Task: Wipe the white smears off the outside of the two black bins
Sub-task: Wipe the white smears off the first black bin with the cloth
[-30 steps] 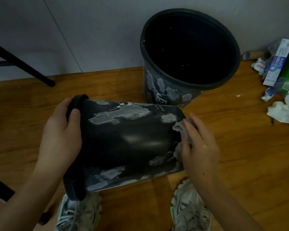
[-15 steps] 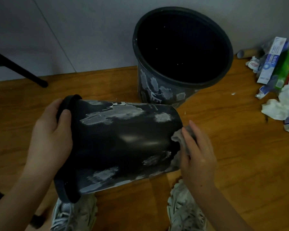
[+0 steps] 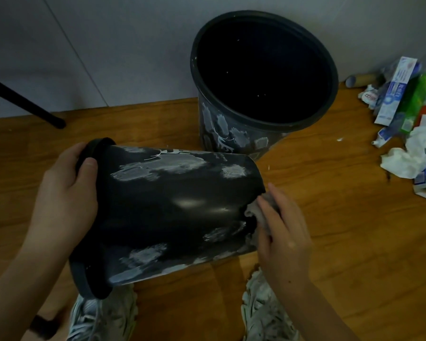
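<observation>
Lower along the bin's base edge than a second ago, the right hand (image 3: 284, 232) now presses a grey cloth (image 3: 262, 212) against the bottom corner of the tipped bin (image 3: 172, 212), its fingers curled round the wad; the smear that sat just above the hand earlier now shows free of it at the upper part of the base end. Otherwise the grip is unchanged: the left hand (image 3: 64, 200) holds the rim of this bin, thumb hooked over the lip and fingers hidden inside the mouth. Held on its side above the floor, the bin points its mouth to the left and its base to the right, and white smears (image 3: 158, 166) still streak its upper flank and its lower side. Behind it, the second bin (image 3: 263, 77) stands upright against the pale wall (image 3: 108, 45), with smears on its outer face below the rim. Wooden floor (image 3: 330, 217) runs across the scene. At the right lies a heap of litter (image 3: 408, 114), including toothpaste boxes and crumpled tissue. A dark furniture leg (image 3: 27, 104) slants at the left, and two pale shoes (image 3: 263, 313) show at the bottom edge.
</observation>
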The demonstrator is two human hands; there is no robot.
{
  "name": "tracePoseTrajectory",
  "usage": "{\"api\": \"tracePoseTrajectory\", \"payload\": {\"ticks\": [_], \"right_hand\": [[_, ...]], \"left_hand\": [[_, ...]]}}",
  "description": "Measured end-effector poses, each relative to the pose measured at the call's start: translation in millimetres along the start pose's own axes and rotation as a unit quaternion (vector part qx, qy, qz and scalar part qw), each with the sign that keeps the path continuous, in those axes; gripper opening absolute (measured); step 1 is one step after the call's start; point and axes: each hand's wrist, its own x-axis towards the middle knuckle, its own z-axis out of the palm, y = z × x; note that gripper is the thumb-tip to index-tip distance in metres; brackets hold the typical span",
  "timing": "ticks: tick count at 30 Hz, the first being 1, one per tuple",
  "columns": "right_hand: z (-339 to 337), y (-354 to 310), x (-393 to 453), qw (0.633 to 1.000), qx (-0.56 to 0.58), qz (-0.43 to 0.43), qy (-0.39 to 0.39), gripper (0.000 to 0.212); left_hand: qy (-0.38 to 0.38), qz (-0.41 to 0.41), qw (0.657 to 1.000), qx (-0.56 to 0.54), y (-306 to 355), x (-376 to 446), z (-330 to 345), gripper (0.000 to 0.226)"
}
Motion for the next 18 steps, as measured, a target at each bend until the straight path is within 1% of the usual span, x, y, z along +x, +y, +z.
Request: {"api": "tracePoseTrajectory", "payload": {"ticks": [2, 5, 7, 9, 12, 14, 16, 18], "right_hand": [[7.9, -19.8, 6.5, 0.998, 0.016, -0.05, -0.019, 0.027], [17.7, -48.6, 13.5, 0.986, 0.031, -0.15, -0.059, 0.027], [18.9, -49.3, 19.2, 0.982, 0.028, -0.175, -0.071, 0.031], [15.6, -35.4, 21.9, 0.986, 0.02, -0.155, -0.059, 0.028], [1.5, -10.4, 23.4, 0.995, -0.031, -0.087, -0.049, 0.037], [-4.2, -3.6, 22.7, 0.994, -0.072, -0.067, -0.051, 0.041], [-5.4, -2.1, 22.1, 0.994, -0.073, -0.067, -0.043, 0.041], [-3.0, -5.1, 22.7, 0.997, -0.037, -0.07, -0.022, 0.035]], "left_hand": [[0.002, -0.001, 1.0, 0.003, -0.9, 0.6, -0.1, 0.034], [0.006, -0.005, 1.0, 0.002, -1.3, -3.0, -0.8, 0.037], [0.011, -0.007, 1.0, -0.002, 1.0, -4.9, -0.7, 0.038], [0.01, -0.014, 1.0, -0.008, 4.0, -5.4, -0.8, 0.037], [-0.002, -0.016, 1.0, -0.025, 5.3, -6.0, -1.3, 0.035], [-0.006, -0.02, 0.999, -0.032, 4.6, -7.0, -2.2, 0.035], [-0.006, -0.025, 0.999, -0.032, 6.0, -9.4, -2.8, 0.035], [-0.007, -0.025, 0.999, -0.028, 8.2, -11.1, -3.2, 0.034]]}}
